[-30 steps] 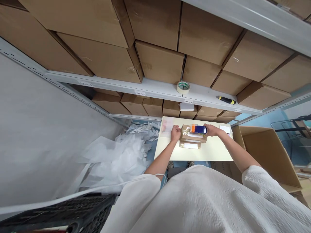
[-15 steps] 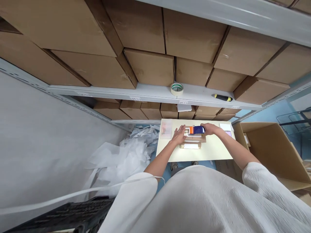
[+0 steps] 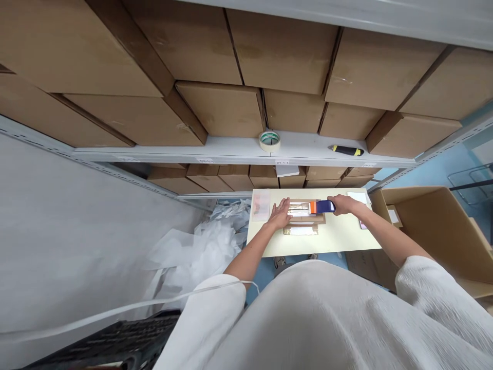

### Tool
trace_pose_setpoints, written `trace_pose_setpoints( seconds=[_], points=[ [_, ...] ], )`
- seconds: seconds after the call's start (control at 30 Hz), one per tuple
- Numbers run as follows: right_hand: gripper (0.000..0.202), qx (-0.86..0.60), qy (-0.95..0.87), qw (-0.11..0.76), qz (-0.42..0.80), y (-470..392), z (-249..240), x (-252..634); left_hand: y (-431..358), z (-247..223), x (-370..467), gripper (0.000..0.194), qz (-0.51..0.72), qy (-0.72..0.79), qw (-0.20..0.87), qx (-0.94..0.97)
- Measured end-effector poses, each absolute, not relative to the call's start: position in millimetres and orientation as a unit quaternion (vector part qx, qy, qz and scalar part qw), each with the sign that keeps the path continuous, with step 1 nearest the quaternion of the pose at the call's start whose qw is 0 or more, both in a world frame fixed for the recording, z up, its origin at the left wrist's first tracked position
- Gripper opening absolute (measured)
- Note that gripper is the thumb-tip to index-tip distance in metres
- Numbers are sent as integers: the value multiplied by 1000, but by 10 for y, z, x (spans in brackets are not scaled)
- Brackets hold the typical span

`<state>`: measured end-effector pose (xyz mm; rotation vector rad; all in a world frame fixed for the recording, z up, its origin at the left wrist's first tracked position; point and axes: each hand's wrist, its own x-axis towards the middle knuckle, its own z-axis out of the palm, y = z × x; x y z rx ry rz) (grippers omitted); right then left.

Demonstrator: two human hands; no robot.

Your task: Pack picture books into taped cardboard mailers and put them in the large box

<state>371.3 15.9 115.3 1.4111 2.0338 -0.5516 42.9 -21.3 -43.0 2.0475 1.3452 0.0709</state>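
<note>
On the pale yellow table (image 3: 342, 239), small brown boxes with white labels lie side by side near the middle. My right hand (image 3: 342, 204) is closed around the blue and orange tape dispenser (image 3: 322, 206), whose front end rests over the right part of the far box (image 3: 318, 219). Shiny clear tape runs along the top of that box to its left end. There my left hand (image 3: 281, 213) presses with its fingers spread. Nearer to my body lies the second box (image 3: 301, 230), which neither hand touches.
Shelves with large cartons (image 3: 288, 46) rise behind the table; a tape roll (image 3: 269, 141) and a yellow-black cutter (image 3: 346, 150) lie on one shelf edge. An open carton (image 3: 435, 221) stands right. Crumpled white packing material (image 3: 211, 241) lies left. A phone (image 3: 362, 224) sits on the table.
My right hand has moved right with the tape dispenser, and more tape shows on the box. My left hand stays at the box's left end. The head view has shifted slightly.
</note>
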Motion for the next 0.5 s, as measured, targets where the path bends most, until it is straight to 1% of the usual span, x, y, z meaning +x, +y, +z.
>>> trace_pose_setpoints(
  seconds=[0.2,0.37,0.5],
  points=[
    [56,537,757,307,-210,143,1079,3923,-200,-446,442,94,16,516,342,785],
    [53,531,766,296,-208,147,1077,3982,-192,-461,457,94,2,519,334,786],
    [54,522,774,299,-200,151,1114,3954,-192,-434,481,88,-13,515,322,794]
  ],
)
